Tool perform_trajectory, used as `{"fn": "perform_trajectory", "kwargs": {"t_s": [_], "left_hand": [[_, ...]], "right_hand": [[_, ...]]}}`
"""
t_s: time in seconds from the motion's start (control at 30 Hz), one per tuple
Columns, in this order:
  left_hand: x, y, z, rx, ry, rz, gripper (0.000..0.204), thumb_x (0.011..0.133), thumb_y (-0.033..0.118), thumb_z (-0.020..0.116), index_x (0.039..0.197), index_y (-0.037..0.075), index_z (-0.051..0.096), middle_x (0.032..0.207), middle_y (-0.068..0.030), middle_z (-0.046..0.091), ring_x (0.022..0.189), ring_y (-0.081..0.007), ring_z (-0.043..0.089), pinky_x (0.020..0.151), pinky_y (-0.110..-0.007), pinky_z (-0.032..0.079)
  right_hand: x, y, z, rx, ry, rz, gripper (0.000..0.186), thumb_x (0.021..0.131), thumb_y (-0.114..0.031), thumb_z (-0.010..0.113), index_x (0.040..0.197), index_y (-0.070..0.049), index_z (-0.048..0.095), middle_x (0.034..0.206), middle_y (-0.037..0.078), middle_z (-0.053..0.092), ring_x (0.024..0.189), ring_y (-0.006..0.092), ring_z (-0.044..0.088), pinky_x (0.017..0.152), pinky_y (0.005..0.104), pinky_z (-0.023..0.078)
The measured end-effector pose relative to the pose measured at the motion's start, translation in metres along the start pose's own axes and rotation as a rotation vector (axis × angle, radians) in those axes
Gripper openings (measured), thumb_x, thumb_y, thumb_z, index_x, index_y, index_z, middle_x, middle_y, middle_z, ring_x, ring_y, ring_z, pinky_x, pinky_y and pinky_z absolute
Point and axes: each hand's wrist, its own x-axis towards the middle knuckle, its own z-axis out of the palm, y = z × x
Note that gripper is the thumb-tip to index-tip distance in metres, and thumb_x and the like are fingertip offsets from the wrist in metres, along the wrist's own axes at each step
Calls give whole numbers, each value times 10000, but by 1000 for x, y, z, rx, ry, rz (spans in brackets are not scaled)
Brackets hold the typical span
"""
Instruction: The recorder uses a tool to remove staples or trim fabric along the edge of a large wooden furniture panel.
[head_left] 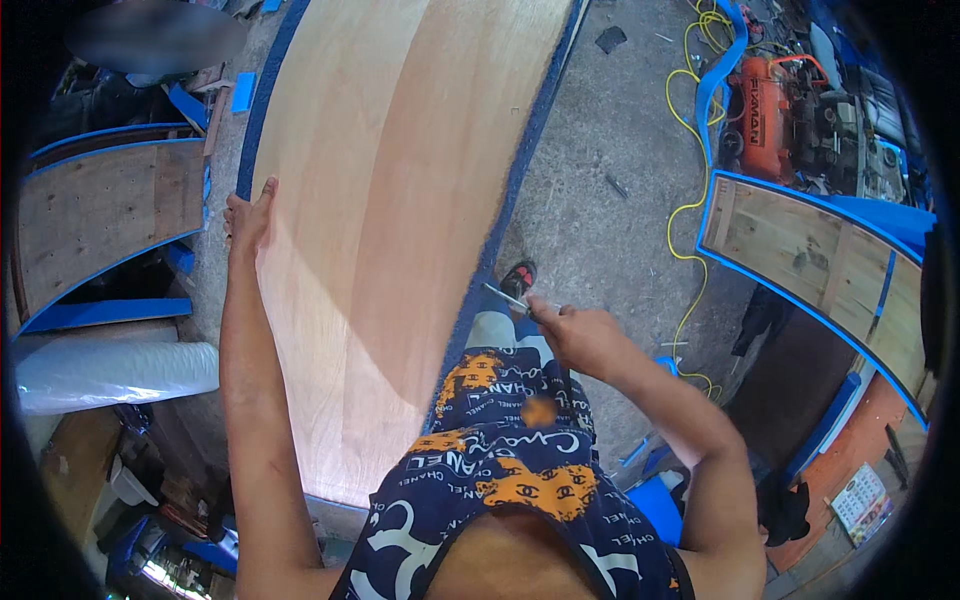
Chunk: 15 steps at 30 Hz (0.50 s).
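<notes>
A long plywood panel [400, 150] with dark blue fabric along its edges stretches away in front of me, leaning close to my body. My left hand [250, 212] grips its left edge, thumb on the wood and fingers curled over the side. In my closed right hand [585, 335] is a slim metal tool [505, 297], its pale shaft pointing left at the panel's right edge. Most of its handle is hidden by my fingers, so I cannot tell its exact kind. The tip lies very close to the fabric edge; contact is unclear.
An orange air compressor [765, 120] stands at the far right, with a yellow hose [672, 210] winding over the concrete floor. Wooden panels with blue edging lie at the left [110, 210] and right [800, 250]. A plastic-wrapped roll [120, 372] is at the left.
</notes>
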Motion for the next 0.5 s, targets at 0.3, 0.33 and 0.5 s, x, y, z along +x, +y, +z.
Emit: {"fn": "perform_trajectory", "kwargs": {"t_s": [0.3, 0.33, 0.5], "left_hand": [[-7, 8, -2, 29, 24, -18, 1240, 640, 876, 559, 1426, -35, 258, 1457, -319, 286, 1363, -481, 265, 1095, -641, 164], [-7, 7, -2, 13, 22, -12, 1234, 646, 872, 558, 1426, -36, 260, 1458, -317, 288, 1365, -483, 262, 1095, -641, 163], [-1, 2, -1, 1, 9, 22, 1228, 660, 859, 562, 1435, -40, 249, 1466, -314, 281, 1376, -489, 243, 1101, -636, 158]], "right_hand": [[34, 21, 37, 402, 196, -121, 411, 965, -360, 505, 1338, -188, 521, 918, 169, 701, 786, 401, 672, 700, 478, 543], [37, 14, 40, 565, 204, -69, 416, 968, -381, 500, 1342, -201, 521, 914, 181, 698, 790, 408, 669, 705, 476, 544], [37, -9, 0, 231, 218, -247, 430, 942, -337, 545, 1337, -178, 489, 839, 147, 676, 741, 367, 665, 629, 486, 529]]}}
